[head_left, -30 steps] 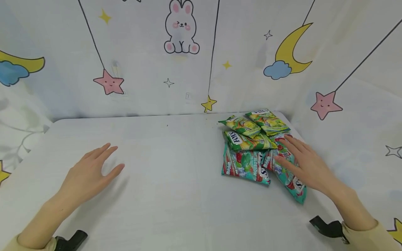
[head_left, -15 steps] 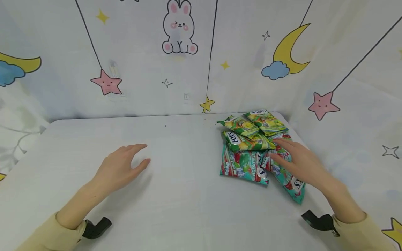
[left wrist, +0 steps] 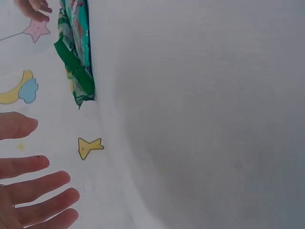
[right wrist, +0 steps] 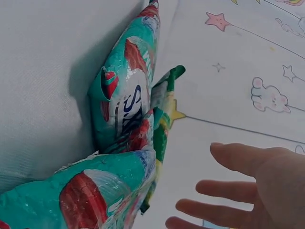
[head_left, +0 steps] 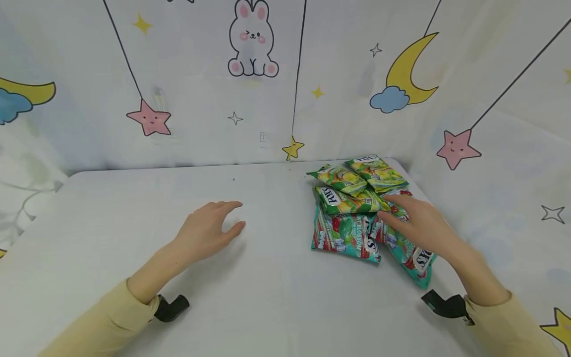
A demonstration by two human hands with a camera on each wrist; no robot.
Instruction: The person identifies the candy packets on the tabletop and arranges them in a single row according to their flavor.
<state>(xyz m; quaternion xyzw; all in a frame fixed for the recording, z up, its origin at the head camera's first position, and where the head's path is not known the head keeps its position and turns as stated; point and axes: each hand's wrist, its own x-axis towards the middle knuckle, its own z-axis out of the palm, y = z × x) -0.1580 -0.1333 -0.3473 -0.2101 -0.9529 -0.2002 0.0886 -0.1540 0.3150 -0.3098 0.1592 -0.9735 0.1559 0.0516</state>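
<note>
Several candy bags lie in a pile at the table's right rear. The teal bag lies at the front left of the pile, and another teal bag slants beside it. Three green-and-yellow bags rest behind and partly over them. My right hand hovers over the slanted teal bag, fingers loosely extended and holding nothing; in the right wrist view its fingers are spread apart from the bags. Left of the pile, my left hand is above the table with relaxed, spread fingers, gripping nothing.
The white table ends at a back edge against a hanging cloth printed with stars, moons and a rabbit. Black wrist-worn devices stick out from both sleeves.
My left hand has moved right across the table toward the pile. My right hand has shifted slightly left over the bags. The bags lie as before.
</note>
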